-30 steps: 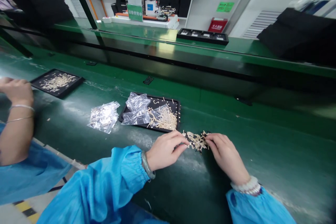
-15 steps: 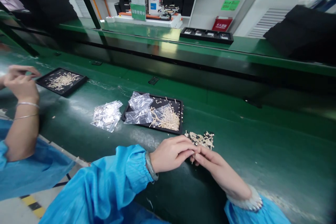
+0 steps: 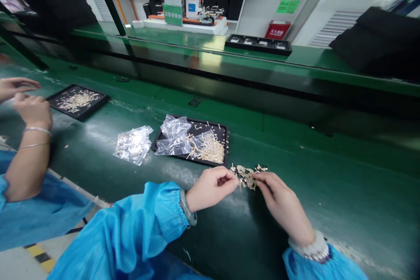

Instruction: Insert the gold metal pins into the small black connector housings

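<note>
My left hand is closed in a pinch at the left edge of a loose pile of small cream-coloured pieces on the green bench. Something tiny and pale shows at its fingertips, too small to name. On the right side of the pile, my right hand has its thumb and fingers closed down at the pieces; whether it grips one I cannot make out. Just beyond my left hand lies a black tray with clear plastic bags and many more cream pieces in it.
More clear bags lie left of the tray. At the far left, a co-worker's hands are beside another black tray of cream pieces. A raised green shelf runs along the back, bearing a black compartment tray and a machine.
My hands were together at the fingertips; now they are apart. The right has moved onto the pile, the left slightly back to the left. The co-worker's hands have also shifted.
</note>
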`<state>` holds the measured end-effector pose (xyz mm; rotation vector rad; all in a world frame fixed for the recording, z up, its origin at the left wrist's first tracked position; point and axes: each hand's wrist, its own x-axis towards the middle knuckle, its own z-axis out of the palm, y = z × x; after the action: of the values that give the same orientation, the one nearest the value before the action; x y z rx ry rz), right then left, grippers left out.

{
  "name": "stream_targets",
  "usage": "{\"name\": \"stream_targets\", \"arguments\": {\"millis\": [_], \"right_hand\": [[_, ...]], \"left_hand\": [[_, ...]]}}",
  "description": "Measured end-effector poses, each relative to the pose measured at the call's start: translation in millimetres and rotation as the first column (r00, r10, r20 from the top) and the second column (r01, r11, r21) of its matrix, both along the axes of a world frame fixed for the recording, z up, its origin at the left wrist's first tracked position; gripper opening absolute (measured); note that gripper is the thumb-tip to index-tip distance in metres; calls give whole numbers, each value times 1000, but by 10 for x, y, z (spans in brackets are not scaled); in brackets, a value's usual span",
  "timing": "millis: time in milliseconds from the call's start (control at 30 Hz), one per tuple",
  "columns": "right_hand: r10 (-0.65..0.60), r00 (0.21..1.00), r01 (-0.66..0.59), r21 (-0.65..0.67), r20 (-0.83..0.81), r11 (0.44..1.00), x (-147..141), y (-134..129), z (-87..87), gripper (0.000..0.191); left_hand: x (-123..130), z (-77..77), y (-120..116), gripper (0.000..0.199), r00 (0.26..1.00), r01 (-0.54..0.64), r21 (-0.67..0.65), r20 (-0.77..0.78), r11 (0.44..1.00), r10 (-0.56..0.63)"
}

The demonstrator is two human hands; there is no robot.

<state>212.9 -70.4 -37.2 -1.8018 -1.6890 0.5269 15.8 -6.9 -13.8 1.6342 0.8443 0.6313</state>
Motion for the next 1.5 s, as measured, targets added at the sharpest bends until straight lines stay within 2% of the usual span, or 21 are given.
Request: {"name": "stream_targets", "arguments": {"millis": [100,233,367,600,867,967,1033,1100,1200,1333,1500], "right_hand": [[-6,1000,5,68,20,998,-39,-14,42,19],[52,976,-49,21,-213,999,-213,-42,169,22],[45,921,-61,-28,-387,998,-400,-72,222,21],[-21,894,-21,-88,-447,996,-495,-81,296,26],[-39,872,-13,-104,-487,995,-494,-96,282,27],[-32,884,-1,-69,-467,998,-503,-98,276,26],[-8,903,5,-8,-431,1000,-510,-101,265,22],[1,933,37,100,-360,994,-520,-107,254,15],[-6,978,66,284,-207,956,-541,-110,248,5],[35,999,-22,413,-23,910,-577,-76,271,9],[80,995,-97,444,57,891,-630,42,351,16]], "left_hand": [[-5,8,4,17,1000,-3,5,5,1000,3],[-18,24,-10,17,1000,14,119,23,993,-16],[-9,27,-22,18,1000,5,139,25,990,-9],[-3,46,-33,15,1000,13,58,-3,998,-13],[-3,57,-60,15,999,-13,8,33,1000,13],[-6,69,-70,14,998,-12,23,60,1000,10],[-18,85,-72,13,997,-8,91,76,996,1],[-38,103,-67,13,997,-4,194,81,981,-12],[-75,129,-49,15,998,-4,336,56,942,-16],[-127,181,-6,18,1000,-4,463,5,886,2],[-227,313,93,21,996,43,591,-83,805,8]]}}
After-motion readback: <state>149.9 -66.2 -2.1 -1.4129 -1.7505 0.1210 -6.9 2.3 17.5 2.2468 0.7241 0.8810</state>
